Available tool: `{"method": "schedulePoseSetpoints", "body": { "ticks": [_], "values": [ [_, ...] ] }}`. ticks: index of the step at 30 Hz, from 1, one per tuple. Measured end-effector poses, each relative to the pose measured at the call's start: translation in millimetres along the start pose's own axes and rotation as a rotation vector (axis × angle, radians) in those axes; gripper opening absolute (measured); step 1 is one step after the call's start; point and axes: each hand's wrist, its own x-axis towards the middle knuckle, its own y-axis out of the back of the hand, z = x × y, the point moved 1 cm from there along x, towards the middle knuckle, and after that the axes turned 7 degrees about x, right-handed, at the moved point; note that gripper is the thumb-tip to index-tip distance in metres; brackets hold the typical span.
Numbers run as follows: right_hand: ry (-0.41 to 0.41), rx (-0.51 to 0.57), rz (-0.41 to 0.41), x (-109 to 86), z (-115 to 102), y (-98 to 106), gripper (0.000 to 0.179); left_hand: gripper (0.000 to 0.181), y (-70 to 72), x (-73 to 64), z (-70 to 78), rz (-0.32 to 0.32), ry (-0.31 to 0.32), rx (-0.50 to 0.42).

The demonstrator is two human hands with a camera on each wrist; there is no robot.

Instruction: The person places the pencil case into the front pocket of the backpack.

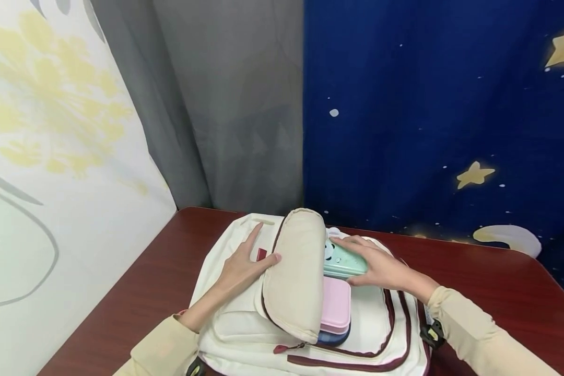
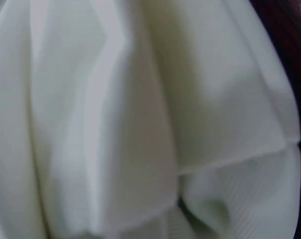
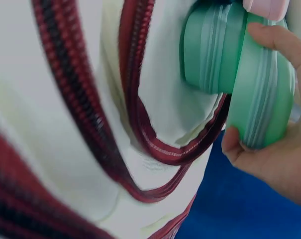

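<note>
A white backpack (image 1: 235, 324) with maroon zips lies on the table, its front pocket flap (image 1: 296, 277) folded over to the left. My left hand (image 1: 242, 269) rests on the bag with index finger extended and thumb on the flap's edge. In the left wrist view only pale fabric shows. At the pocket's upper right, my right hand (image 1: 380, 263) grips a mint-green zip case (image 1: 345, 261) with a panda face, thumb on one side and fingers on the other. A second green zip case (image 3: 205, 50) sits against it in the right wrist view.
A pink case (image 1: 337, 305) lies in the pocket over a dark blue one (image 1: 333, 338). The dark red tabletop (image 1: 479, 292) extends around the backpack. Behind stand grey and star-patterned blue curtains (image 1: 404, 130), with a white patterned wall (image 1: 75, 209) at left.
</note>
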Motion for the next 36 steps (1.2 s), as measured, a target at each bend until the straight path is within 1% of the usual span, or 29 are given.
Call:
{"method": "schedulePoseSetpoints", "body": {
  "ticks": [3,6,11,16,19,23,27,33,36],
  "values": [
    [-0.003,0.025,0.008,-2.6,3,0,0.086,0.08,0.7,-0.8,-0.8,0.016,-0.014,0.019],
    [-0.019,0.052,0.02,-9.7,5,2,0.084,0.079,-0.8,-0.8,-2.0,0.01,-0.028,0.02],
    [-0.045,0.07,0.046,-24.7,9,5,0.084,0.08,-4.6,-0.9,-5.6,0.002,-0.03,0.014],
    [-0.125,0.066,0.102,-37.3,17,11,0.085,0.081,-3.8,-1.7,-5.7,0.023,-0.036,0.01],
    [-0.169,0.12,0.114,-41.4,22,13,0.077,0.081,-2.5,-0.3,-3.9,0.034,-0.033,0.024],
    [-0.153,0.204,0.114,-41.5,26,15,0.067,0.083,-0.9,1.6,-0.7,0.03,-0.012,0.037],
    [-0.137,0.246,0.109,-40.1,27,15,0.066,0.085,0.7,2.1,0.3,0.011,0.008,0.026],
    [-0.136,0.244,0.105,-38.6,24,14,0.067,0.085,1.1,3.2,-2.2,-0.013,0.05,0.019],
    [-0.132,0.244,0.103,-35.3,21,13,0.068,0.086,1.1,3.8,-3.8,-0.016,0.049,0.018]
  ]
}}
